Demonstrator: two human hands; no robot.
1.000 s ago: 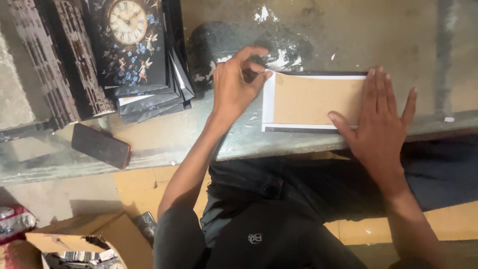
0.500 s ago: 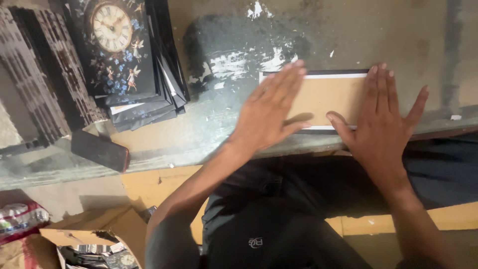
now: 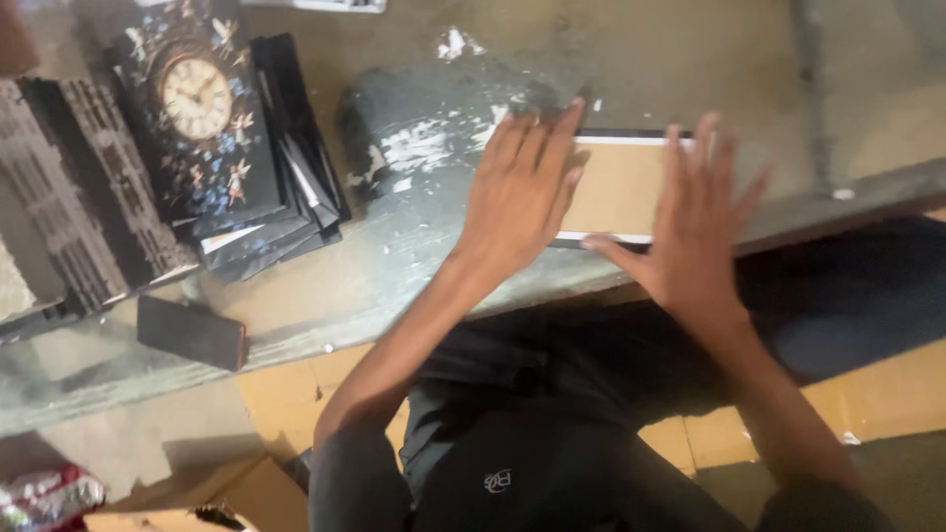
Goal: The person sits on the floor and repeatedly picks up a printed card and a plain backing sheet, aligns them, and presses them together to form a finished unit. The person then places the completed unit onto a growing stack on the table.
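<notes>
A flat tan card panel with white-and-black border (image 3: pixel 619 187) is pressed flat on the tabletop (image 3: pixel 690 59) under both hands. Left hand (image 3: pixel 520 192) is laid palm-down on the panel's left end, fingers (image 3: pixel 552 138) extended, slightly apart, clamped on nothing. Right hand (image 3: pixel 698 222) is laid on the right end, fingers (image 3: pixel 705 148) splayed, thumb along the near border; nothing is gripped, only pressed.

Risks, as judged: the panel sits just short of the tabletop's near edge, right under the heels of both hands. A pull toward the body could carry it over the edge onto the lap. Uneven pressure could skew or crease it. White scuffed residue (image 3: pixel 424 148) lies just left of the left fingers; the panel could be dirtied or snagged if slid that way.

Room: beyond the fingertips, bare tabletop is open, and more to the right of the right hand. Well left of the left fingers, a stack of dark boxes topped by a clock-print box (image 3: pixel 202 118) blocks that side, with a grid-patterned dark box (image 3: pixel 89 197) further left. A dark phone-like slab (image 3: pixel 190 333) rests near the front edge, well left; it could be knocked off by a wide left sweep.
</notes>
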